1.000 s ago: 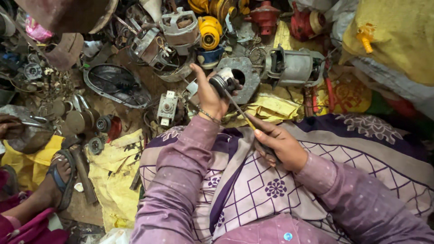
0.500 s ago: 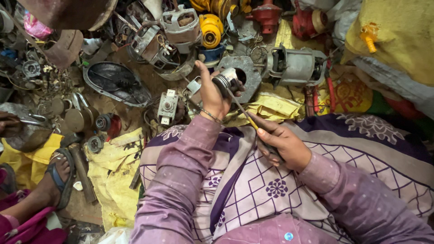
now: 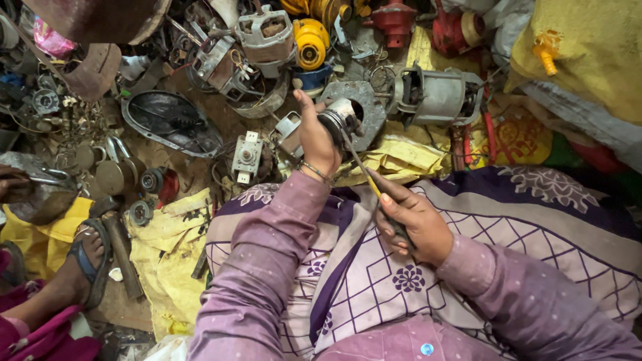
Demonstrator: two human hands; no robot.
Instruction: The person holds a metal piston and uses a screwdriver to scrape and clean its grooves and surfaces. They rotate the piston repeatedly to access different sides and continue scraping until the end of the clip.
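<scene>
My left hand (image 3: 314,137) grips a small round motor part (image 3: 340,119), dark with a pale metal end, held up in front of my knees. My right hand (image 3: 411,220) is closed on a screwdriver (image 3: 366,175) with a yellow and black handle. Its thin shaft runs up and left, and the tip touches the motor part. Both arms wear purple dotted sleeves, over a purple and cream patterned cloth (image 3: 535,220) on my lap.
Scrap motor parts cover the ground: a grey motor housing (image 3: 435,97), a yellow part (image 3: 311,43), red pieces (image 3: 394,17), a dark oval plate (image 3: 170,124). Yellow sacks (image 3: 167,254) lie at left and far right. Another person's sandalled foot (image 3: 83,261) rests at lower left.
My left hand has shifted the motor part slightly up and right. The screwdriver tip stays against it, and my right hand has barely moved.
</scene>
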